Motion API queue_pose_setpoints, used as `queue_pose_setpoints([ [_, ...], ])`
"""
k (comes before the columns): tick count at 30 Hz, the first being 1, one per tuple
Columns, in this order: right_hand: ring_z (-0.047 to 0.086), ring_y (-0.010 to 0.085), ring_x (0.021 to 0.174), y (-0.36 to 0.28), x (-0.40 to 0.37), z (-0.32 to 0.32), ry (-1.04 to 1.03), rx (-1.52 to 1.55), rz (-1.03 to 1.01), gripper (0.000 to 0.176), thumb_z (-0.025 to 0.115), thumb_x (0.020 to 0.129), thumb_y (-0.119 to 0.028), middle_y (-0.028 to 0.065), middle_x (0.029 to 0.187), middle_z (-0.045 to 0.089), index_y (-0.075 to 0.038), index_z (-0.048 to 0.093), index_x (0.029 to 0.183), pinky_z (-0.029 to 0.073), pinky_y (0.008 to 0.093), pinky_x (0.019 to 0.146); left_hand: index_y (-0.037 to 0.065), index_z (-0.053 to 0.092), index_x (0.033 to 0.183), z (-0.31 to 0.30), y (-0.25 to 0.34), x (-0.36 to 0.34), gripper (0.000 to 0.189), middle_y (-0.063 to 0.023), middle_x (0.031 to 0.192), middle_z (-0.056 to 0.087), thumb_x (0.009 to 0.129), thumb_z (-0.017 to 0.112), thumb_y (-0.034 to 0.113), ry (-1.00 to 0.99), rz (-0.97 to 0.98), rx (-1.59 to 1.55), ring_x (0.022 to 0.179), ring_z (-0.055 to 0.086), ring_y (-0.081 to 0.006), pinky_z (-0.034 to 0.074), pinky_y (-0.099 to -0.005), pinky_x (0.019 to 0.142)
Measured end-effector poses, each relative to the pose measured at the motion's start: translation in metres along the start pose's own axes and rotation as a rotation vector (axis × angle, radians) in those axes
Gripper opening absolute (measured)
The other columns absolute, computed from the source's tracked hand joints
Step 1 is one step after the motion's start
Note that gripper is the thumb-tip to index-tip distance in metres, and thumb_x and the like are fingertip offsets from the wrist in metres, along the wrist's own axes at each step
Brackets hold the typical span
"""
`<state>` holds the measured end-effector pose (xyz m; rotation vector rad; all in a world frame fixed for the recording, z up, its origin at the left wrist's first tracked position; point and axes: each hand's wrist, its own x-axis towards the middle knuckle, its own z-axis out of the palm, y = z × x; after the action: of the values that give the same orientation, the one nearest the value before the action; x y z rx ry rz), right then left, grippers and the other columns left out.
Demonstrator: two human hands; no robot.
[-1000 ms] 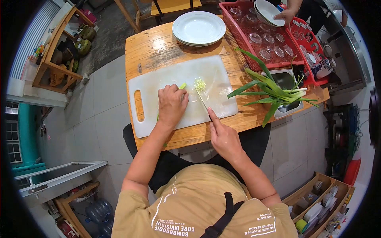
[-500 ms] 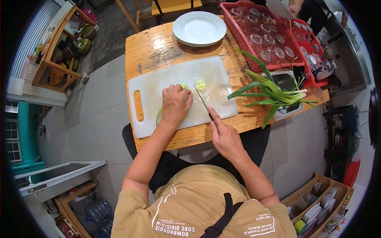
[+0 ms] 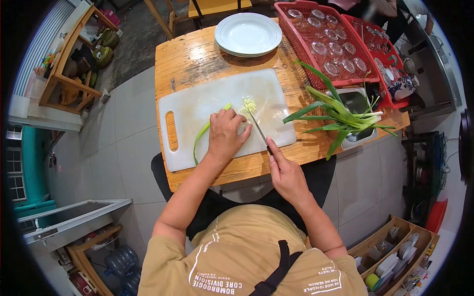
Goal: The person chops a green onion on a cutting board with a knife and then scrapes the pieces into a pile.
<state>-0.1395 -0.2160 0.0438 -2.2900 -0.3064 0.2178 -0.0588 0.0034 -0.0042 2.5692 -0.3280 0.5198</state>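
My left hand (image 3: 226, 129) rests on the white cutting board (image 3: 185, 106), fingers bent over a green onion stalk (image 3: 201, 133). One end of the stalk shows just past my fingertips, and its long leaf trails down the board's left part. My left thumb sticks out to the right. In my right hand (image 3: 289, 180) is a knife (image 3: 260, 129) with a dark handle, held near the board's front edge. Its tip points at a small pile of chopped green onion (image 3: 248, 104), close beside my left fingers.
More green onions (image 3: 340, 116) lie at the right across a metal container (image 3: 353, 98). White plates (image 3: 248, 34) are stacked at the wooden table's (image 3: 190, 52) back. Red baskets (image 3: 316, 44) with glasses stand back right. Part of another person (image 3: 387, 12) shows behind them.
My left hand has shifted right and its thumb has spread, uncovering more of the stalk. The knife and my right hand have moved slightly right and toward me. The other person's hand has moved away from the baskets.
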Motion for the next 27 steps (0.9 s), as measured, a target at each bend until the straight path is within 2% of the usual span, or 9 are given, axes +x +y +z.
queue_pose_setpoints([
  [2,0.071,0.0444,0.073,0.0,0.0,-0.001,-0.005,0.005,0.016,0.06,0.056,0.112,-0.019,0.0244,0.08,0.071,-0.021,0.041,0.169,0.055,0.0546,0.07,0.014,0.078,0.091,0.001,-0.001,0.002,0.013,-0.0031,0.091,0.064,0.084,0.087,0.02,0.011,0.014,0.003,0.094,0.06,-0.0248,0.042,-0.0418,0.086],
  [8,0.071,0.0444,0.073,0.002,-0.002,-0.001,0.001,0.013,0.015,0.059,0.056,0.112,-0.02,0.0239,0.08,0.071,-0.022,0.042,0.169,0.055,0.0542,0.07,0.014,0.077,0.09,0.002,-0.009,0.008,0.009,-0.0041,0.09,0.063,0.086,0.085,0.019,0.028,-0.025,0.054,0.093,0.061,-0.0257,0.042,-0.0423,0.087],
  [17,0.071,0.0443,0.074,0.006,-0.007,0.009,0.034,0.008,-0.023,0.059,0.057,0.111,-0.019,0.0241,0.08,0.07,-0.02,0.043,0.168,0.055,0.0531,0.071,0.013,0.078,0.096,0.001,-0.007,0.002,0.012,-0.0045,0.092,0.065,0.088,0.083,0.02,0.044,-0.011,0.003,0.094,0.061,-0.0265,0.043,-0.0428,0.087],
  [27,0.073,0.0425,0.075,0.005,0.002,0.011,0.018,-0.049,-0.03,0.058,0.057,0.111,-0.021,0.0235,0.082,0.073,-0.019,0.045,0.167,0.057,0.0525,0.071,0.014,0.079,0.095,0.005,-0.007,0.005,0.012,-0.0044,0.092,0.064,0.087,0.084,0.021,0.029,-0.031,0.031,0.094,0.061,-0.0263,0.043,-0.0421,0.087],
])
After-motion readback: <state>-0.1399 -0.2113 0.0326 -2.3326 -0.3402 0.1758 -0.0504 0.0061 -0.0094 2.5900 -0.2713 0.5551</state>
